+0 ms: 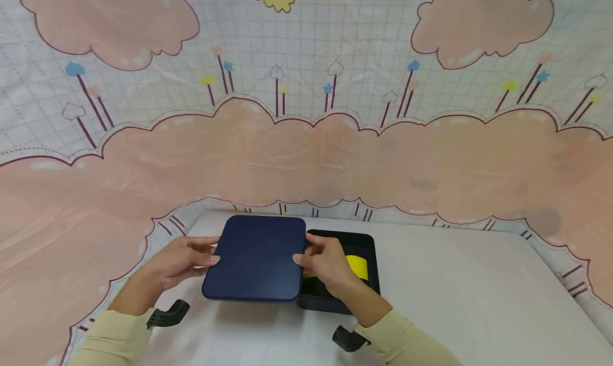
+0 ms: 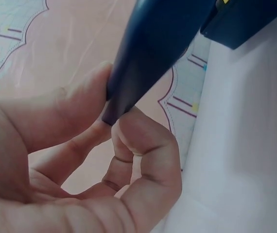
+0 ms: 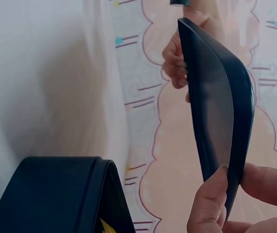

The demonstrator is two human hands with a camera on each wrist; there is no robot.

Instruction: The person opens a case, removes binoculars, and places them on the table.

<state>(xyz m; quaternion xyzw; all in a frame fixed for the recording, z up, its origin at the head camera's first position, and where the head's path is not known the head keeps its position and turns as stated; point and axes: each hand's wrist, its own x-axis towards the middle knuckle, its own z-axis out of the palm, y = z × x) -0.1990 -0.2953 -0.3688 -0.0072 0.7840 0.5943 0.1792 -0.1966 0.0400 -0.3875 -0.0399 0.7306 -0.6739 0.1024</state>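
Fingers of your left hand (image 1: 184, 262) pinch one edge of a dark blue lid (image 1: 256, 259), and those of your right hand (image 1: 330, 265) pinch the opposite edge, so the lid spans the gap between your two sets of fingers. You have it raised off the desk (image 1: 455, 281); its shadow falls on the white surface below your fingers.

Judging by how things lie, the lifting-off is done: the lid is free of the open dark box (image 1: 323, 304), which sits on the desk below your right fingers and reaches out beyond them to the right. From above, the lid's right edge covers a little of the box's left side. What seems left is the lid itself, not yet set down, and whatever lies in the box, not yet taken out.

Inside the box you have a bright yellow item (image 1: 357, 267), showing on both sides of your right hand, which hides its middle. Something black lies about it, too dark to make out. You cannot tell from here whether the box holds more beneath your right fingers.
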